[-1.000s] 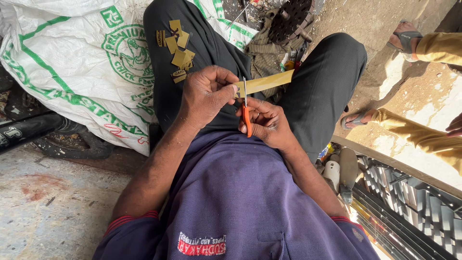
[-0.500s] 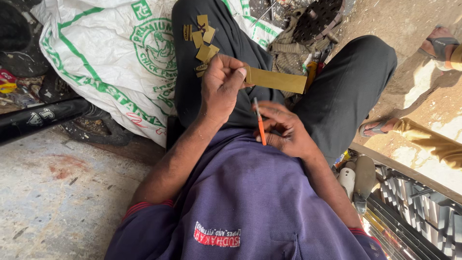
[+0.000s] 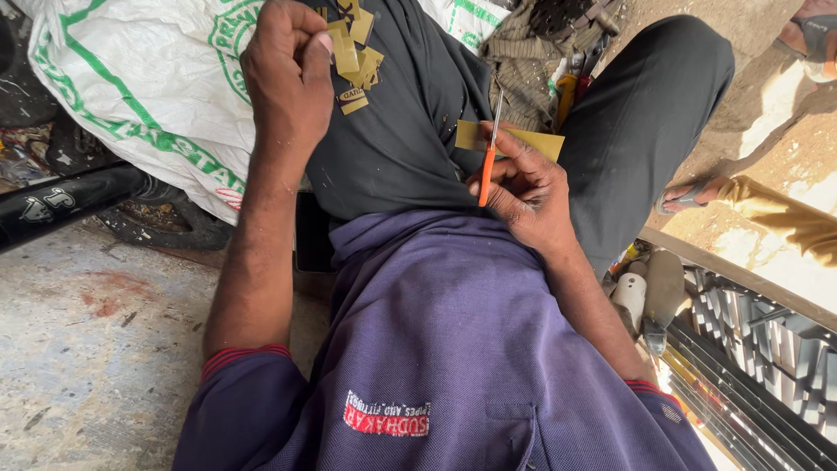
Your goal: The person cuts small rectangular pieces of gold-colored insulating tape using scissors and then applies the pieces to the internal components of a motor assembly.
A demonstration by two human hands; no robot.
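Note:
My left hand [image 3: 286, 74] is raised over my left thigh and pinches a small yellow cut piece [image 3: 345, 54] above a pile of several similar yellow pieces [image 3: 359, 61] lying on my dark trousers. My right hand [image 3: 523, 187] rests in my lap and holds both orange-handled scissors [image 3: 488, 157], blades pointing up, and a long yellow strip [image 3: 513, 139] that lies across behind the blades.
A white woven sack with green print [image 3: 148, 87] lies beyond my left leg. A black tube [image 3: 70, 202] sits on the concrete floor at left. Another person's foot in a sandal [image 3: 697, 196] is at right, above a metal grille [image 3: 767, 349].
My left hand has left the strip and moved up and left to the pile on my thigh with a cut piece. The right hand now holds strip and scissors together.

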